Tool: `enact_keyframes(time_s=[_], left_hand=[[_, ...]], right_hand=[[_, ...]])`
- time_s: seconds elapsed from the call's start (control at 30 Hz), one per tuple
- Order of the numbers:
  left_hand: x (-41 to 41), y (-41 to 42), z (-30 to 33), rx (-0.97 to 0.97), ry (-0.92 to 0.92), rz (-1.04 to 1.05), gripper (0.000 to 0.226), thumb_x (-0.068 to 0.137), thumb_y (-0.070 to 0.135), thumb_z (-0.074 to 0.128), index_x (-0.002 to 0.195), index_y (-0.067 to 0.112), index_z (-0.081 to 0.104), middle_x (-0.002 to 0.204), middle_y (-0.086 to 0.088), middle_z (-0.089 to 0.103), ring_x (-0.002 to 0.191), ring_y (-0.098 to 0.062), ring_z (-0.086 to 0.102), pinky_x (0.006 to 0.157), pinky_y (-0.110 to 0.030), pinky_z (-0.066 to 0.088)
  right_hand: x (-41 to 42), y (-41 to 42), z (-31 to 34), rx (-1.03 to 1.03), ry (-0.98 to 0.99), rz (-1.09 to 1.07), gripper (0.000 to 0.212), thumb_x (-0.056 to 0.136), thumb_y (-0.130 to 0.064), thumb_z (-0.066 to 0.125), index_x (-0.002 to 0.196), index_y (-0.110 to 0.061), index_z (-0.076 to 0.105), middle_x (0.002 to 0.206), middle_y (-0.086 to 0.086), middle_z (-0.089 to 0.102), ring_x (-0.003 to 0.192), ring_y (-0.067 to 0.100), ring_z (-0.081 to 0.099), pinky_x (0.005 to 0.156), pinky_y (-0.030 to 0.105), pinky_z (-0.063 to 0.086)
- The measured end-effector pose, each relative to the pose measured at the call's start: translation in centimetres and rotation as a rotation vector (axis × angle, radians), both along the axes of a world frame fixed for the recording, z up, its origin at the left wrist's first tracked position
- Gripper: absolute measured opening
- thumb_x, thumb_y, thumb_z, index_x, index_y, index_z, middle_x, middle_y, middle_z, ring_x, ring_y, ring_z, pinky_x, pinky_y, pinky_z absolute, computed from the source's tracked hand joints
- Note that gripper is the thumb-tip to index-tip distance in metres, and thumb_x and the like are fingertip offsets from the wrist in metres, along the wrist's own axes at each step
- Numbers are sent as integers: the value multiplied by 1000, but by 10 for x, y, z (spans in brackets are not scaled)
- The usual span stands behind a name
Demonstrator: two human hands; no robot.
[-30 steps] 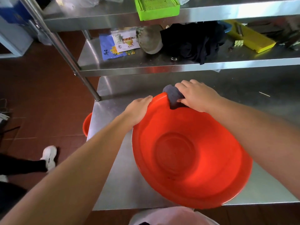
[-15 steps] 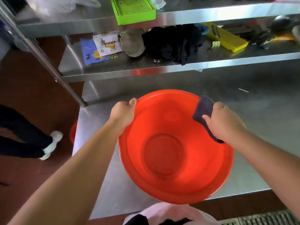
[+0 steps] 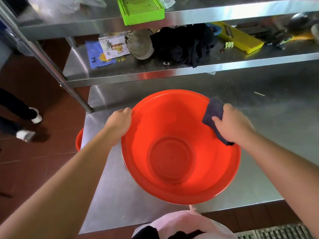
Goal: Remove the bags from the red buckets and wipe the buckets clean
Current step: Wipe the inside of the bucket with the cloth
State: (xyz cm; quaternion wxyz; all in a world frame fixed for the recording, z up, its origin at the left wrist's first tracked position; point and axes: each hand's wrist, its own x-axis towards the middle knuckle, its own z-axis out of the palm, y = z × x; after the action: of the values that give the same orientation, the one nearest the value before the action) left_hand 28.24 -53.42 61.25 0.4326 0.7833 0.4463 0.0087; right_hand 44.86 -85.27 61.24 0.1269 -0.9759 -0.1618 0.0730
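Note:
A big red bucket point(image 3: 179, 152) stands on the steel table point(image 3: 269, 121), its inside bare and no bag in it. My left hand point(image 3: 119, 125) grips the rim on the left side. My right hand point(image 3: 233, 125) holds a dark grey cloth point(image 3: 213, 112) pressed against the inner wall at the upper right rim. The edge of a second red bucket point(image 3: 78, 140) shows past the table's left edge, mostly hidden.
A steel shelf point(image 3: 155, 73) hangs over the back of the table with papers, a cap, dark clothing and a yellow slicer point(image 3: 241, 41). A green tray point(image 3: 141, 9) sits on the upper shelf. Someone's feet point(image 3: 29, 128) stand on the red floor at left.
My right hand slid the cloth along the rim from the far edge round to the right side. My left hand kept its hold on the left rim.

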Motion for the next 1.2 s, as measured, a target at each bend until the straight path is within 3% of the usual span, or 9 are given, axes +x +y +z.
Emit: enact_keyframes(time_s=[0.17, 0.23, 0.3, 0.57, 0.7, 0.8, 0.9, 1.03, 1.2], left_hand=[[-6, 16, 3, 150, 41, -108, 54, 99, 54, 38, 102, 9, 68, 90, -6, 66, 82, -25, 58, 73, -38, 45], [-11, 16, -5, 162, 44, -100, 58, 101, 64, 37, 101, 15, 69, 93, -4, 67, 88, -25, 62, 76, -38, 48], [-16, 15, -11, 200, 29, -61, 60, 101, 65, 38, 90, 13, 67, 84, -3, 66, 84, -25, 62, 67, -36, 43], [-14, 12, -18, 342, -4, -51, 67, 104, 60, 40, 72, 6, 64, 67, -5, 63, 65, -13, 54, 68, -36, 37], [-14, 13, -19, 341, -7, -41, 67, 104, 58, 43, 61, 8, 56, 60, -3, 58, 59, -14, 50, 63, -36, 31], [-15, 14, -20, 337, -21, -34, 67, 104, 58, 45, 59, 9, 55, 58, -3, 57, 58, -16, 51, 54, -35, 31], [-16, 14, -21, 305, -36, -25, 67, 103, 58, 46, 61, 7, 56, 58, -6, 59, 59, -20, 54, 53, -32, 33], [-15, 12, -20, 275, -35, -28, 67, 103, 59, 46, 62, 7, 56, 58, -6, 59, 59, -22, 55, 52, -29, 33], [-17, 11, -18, 190, -53, 12, 61, 101, 61, 47, 67, 10, 54, 63, -5, 57, 60, -23, 53, 52, -32, 32]], right_hand=[[12, 67, 9, -32, -79, 384, 37, 97, -44, 58, 111, -11, 48, 113, 18, 61, 100, 43, 63, 71, 43, 41], [14, 84, 11, -49, -121, 438, 38, 97, -46, 57, 112, -12, 48, 114, 17, 61, 101, 43, 62, 72, 43, 42], [15, 88, 12, -54, -136, 445, 40, 97, -47, 57, 113, -12, 48, 115, 17, 61, 102, 42, 62, 76, 45, 46], [-24, 38, 6, -78, -105, 128, 48, 97, -42, 61, 117, 0, 47, 115, 25, 61, 105, 47, 63, 71, 41, 38], [-55, 3, 1, -24, 40, -81, 44, 94, -41, 65, 107, -4, 45, 109, 27, 64, 101, 46, 65, 70, 40, 39], [-82, -25, -2, 138, 182, -199, 42, 90, -41, 69, 101, -6, 48, 99, 21, 65, 91, 40, 65, 70, 40, 46], [-118, -44, -10, 216, 235, -253, 39, 88, -38, 72, 95, -9, 48, 81, 6, 58, 77, 32, 62, 63, 35, 41], [-140, -50, -18, 296, 242, -300, 35, 90, -33, 73, 87, -17, 42, 72, -7, 53, 62, 5, 52, 50, 23, 34], [-128, -41, -16, 295, 217, -341, 35, 92, -33, 70, 94, -11, 43, 73, -7, 47, 63, 16, 50, 57, 32, 36]])
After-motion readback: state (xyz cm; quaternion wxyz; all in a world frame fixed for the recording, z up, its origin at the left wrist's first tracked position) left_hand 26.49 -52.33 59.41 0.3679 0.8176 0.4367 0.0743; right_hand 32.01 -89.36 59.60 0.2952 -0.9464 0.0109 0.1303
